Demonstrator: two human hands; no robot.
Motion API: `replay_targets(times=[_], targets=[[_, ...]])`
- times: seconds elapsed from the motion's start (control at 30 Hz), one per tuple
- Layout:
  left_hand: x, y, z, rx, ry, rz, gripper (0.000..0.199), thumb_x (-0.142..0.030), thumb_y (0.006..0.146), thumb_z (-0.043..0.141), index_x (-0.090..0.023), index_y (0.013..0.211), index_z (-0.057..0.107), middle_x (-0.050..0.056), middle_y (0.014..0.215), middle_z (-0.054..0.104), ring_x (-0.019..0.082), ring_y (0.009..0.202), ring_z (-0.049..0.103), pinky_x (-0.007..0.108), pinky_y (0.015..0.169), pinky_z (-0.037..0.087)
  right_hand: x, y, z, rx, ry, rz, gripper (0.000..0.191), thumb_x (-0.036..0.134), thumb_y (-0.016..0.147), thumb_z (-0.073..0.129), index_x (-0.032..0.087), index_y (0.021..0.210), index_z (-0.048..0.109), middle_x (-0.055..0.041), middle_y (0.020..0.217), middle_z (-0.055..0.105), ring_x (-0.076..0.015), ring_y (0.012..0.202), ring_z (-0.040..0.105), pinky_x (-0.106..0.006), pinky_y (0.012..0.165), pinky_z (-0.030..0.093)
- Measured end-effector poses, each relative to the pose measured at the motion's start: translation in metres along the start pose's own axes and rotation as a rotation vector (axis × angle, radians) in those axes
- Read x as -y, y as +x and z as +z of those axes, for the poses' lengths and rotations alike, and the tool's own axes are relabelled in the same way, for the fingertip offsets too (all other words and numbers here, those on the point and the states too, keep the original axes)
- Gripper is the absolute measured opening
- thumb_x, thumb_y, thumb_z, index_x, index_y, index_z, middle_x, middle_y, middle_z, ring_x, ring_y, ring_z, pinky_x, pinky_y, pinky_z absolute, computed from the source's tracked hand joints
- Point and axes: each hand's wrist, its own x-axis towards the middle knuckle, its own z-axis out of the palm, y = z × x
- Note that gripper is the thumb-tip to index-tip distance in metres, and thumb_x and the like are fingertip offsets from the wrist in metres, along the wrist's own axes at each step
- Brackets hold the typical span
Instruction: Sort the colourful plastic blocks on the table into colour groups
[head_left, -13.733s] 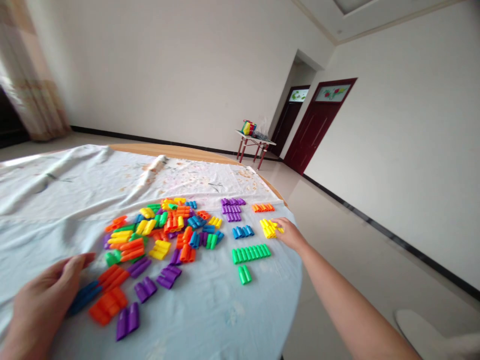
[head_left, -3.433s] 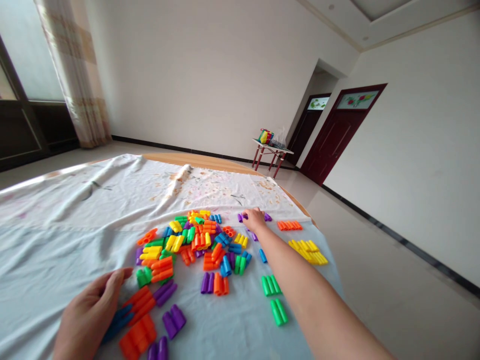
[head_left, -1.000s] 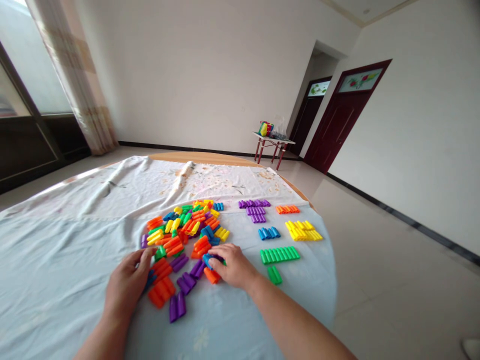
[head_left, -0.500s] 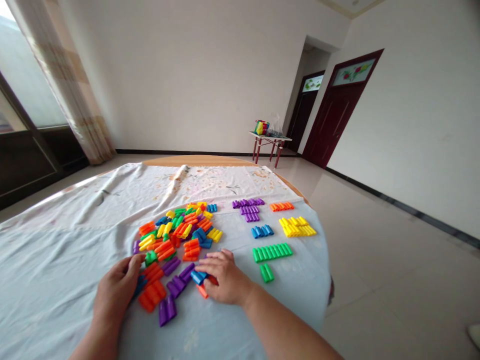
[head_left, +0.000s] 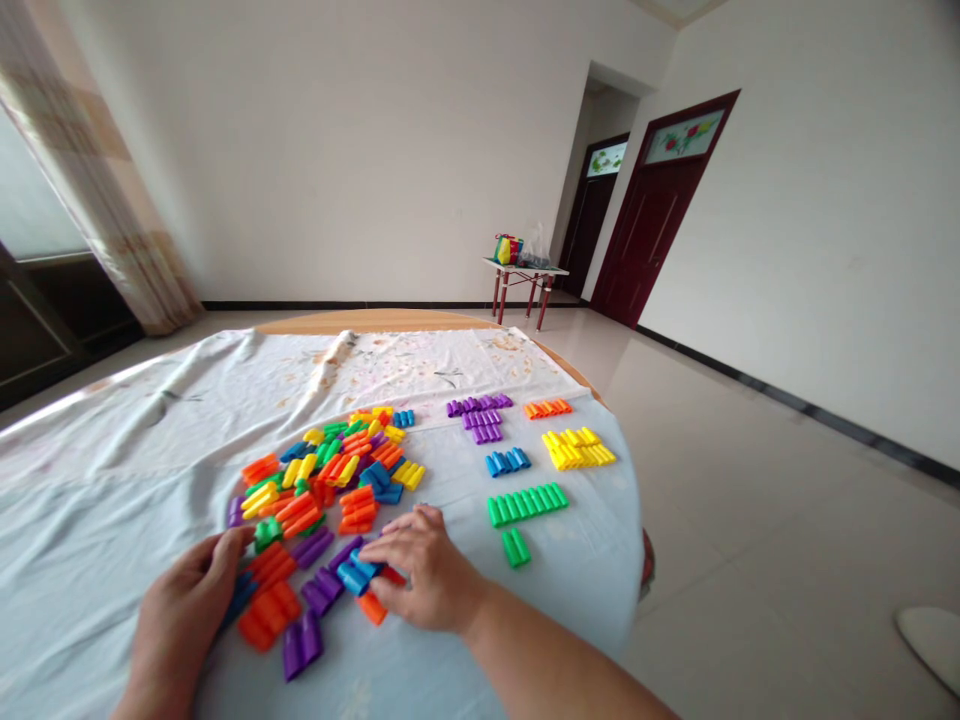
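My left hand [head_left: 186,603] rests at the near left edge of a heap of coloured plastic tube blocks [head_left: 328,468]. Its thumb and forefinger are closed together against a green block [head_left: 268,534]; whether they grip it is not clear. A blue block [head_left: 238,600] lies partly under that hand, beside orange blocks [head_left: 270,612]. My right hand [head_left: 424,568] is curled over a blue block [head_left: 357,573], thumb and fingers around it. Orange blocks [head_left: 372,607] show partly beneath this hand. Purple blocks [head_left: 302,645] lie between my two hands.
Right of the heap lie sorted groups: purple [head_left: 481,420], orange [head_left: 547,409], blue [head_left: 508,461], yellow [head_left: 578,448] and green [head_left: 528,505] blocks. The round table's cloth [head_left: 420,670] has folds at the left. A small table [head_left: 525,267] with bags stands by the far wall.
The view has turned slightly right, so everything sits further left in the picture. Both hands stay at nearly the same places among the blocks.
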Motion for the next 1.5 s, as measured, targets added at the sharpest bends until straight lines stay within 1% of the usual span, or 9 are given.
replay_targets(times=[0.27,0.43,0.57,0.7,0.83,1.03,1.27,1.4,1.5], targets=[[-0.006,-0.006,0.000,-0.004,-0.021,0.055,0.043,-0.049,0.075,0.045,-0.018,0.094,0.068,0.001,0.077,0.070,0.021,0.080,0.063,0.025,0.064,0.044,0.005,0.003,-0.009,-0.074,0.187,0.041,0.033,0.018,0.081,0.054,0.021,0.113,0.060,-0.0021,0.104,0.067,-0.0137,0.095,0.060,-0.025,0.089,0.043],[-0.008,-0.015,0.002,-0.110,0.002,0.140,0.044,-0.050,0.079,0.040,-0.018,0.095,0.066,0.007,0.092,0.068,0.020,0.084,0.060,0.028,0.074,0.044,0.004,0.002,-0.007,-0.026,0.193,0.022,0.031,0.019,0.082,0.055,0.022,0.113,0.059,-0.0029,0.108,0.066,-0.0150,0.100,0.058,-0.029,0.093,0.041],[-0.021,-0.031,0.003,-0.211,0.038,0.451,0.038,-0.046,0.081,0.043,-0.020,0.095,0.066,0.008,0.100,0.065,0.022,0.096,0.056,0.034,0.090,0.038,0.001,0.000,-0.004,0.042,0.146,-0.035,0.032,0.017,0.084,0.053,0.022,0.115,0.057,-0.0043,0.110,0.065,-0.0149,0.104,0.056,-0.033,0.098,0.037],[-0.040,-0.049,0.008,0.041,0.125,0.867,0.030,-0.041,0.079,0.052,-0.026,0.100,0.066,0.006,0.103,0.066,0.020,0.098,0.056,0.034,0.089,0.039,-0.004,-0.002,0.001,0.046,0.067,0.012,0.038,0.017,0.082,0.057,0.018,0.119,0.055,-0.0078,0.113,0.062,-0.0172,0.108,0.053,-0.033,0.097,0.038],[-0.050,-0.058,0.015,0.276,0.229,1.028,0.039,-0.046,0.075,0.058,-0.034,0.112,0.061,0.004,0.114,0.063,0.022,0.106,0.052,0.038,0.093,0.039,-0.008,-0.002,0.005,0.029,-0.017,0.054,0.038,0.018,0.080,0.059,0.017,0.118,0.056,-0.0089,0.107,0.062,-0.0193,0.104,0.053,-0.033,0.093,0.042],[-0.046,-0.054,0.019,0.319,0.243,1.030,0.044,-0.052,0.072,0.059,-0.037,0.113,0.060,0.002,0.112,0.064,0.022,0.103,0.055,0.041,0.092,0.042,-0.008,-0.002,0.002,0.036,-0.086,0.080,0.035,0.019,0.079,0.060,0.018,0.114,0.057,-0.0077,0.100,0.062,-0.0192,0.097,0.055,-0.032,0.088,0.043],[-0.043,-0.048,0.017,0.228,0.198,1.011,0.040,-0.051,0.071,0.060,-0.032,0.106,0.065,0.003,0.101,0.068,0.021,0.094,0.060,0.035,0.086,0.046,-0.007,-0.002,-0.015,0.047,-0.079,0.127,0.031,0.031,0.075,0.066,0.019,0.104,0.063,-0.0018,0.079,0.064,-0.0167,0.078,0.058,-0.029,0.079,0.044],[-0.036,-0.044,0.024,0.176,0.200,1.061,0.046,-0.052,0.069,0.062,-0.032,0.110,0.062,0.004,0.107,0.066,0.022,0.098,0.059,0.036,0.088,0.046,-0.002,0.001,-0.013,-0.070,-0.064,0.070,0.044,0.042,0.075,0.066,0.019,0.111,0.060,-0.0059,0.097,0.064,-0.0185,0.095,0.056,-0.030,0.088,0.042],[-0.029,-0.039,0.033,0.101,0.201,1.096,0.052,-0.056,0.066,0.062,-0.029,0.111,0.062,0.005,0.106,0.067,0.024,0.098,0.059,0.037,0.088,0.047,-0.002,0.004,-0.005,-0.052,-0.034,0.002,0.047,0.042,0.076,0.065,0.018,0.116,0.058,-0.0075,0.106,0.061,-0.0175,0.100,0.055,-0.028,0.092,0.041]])
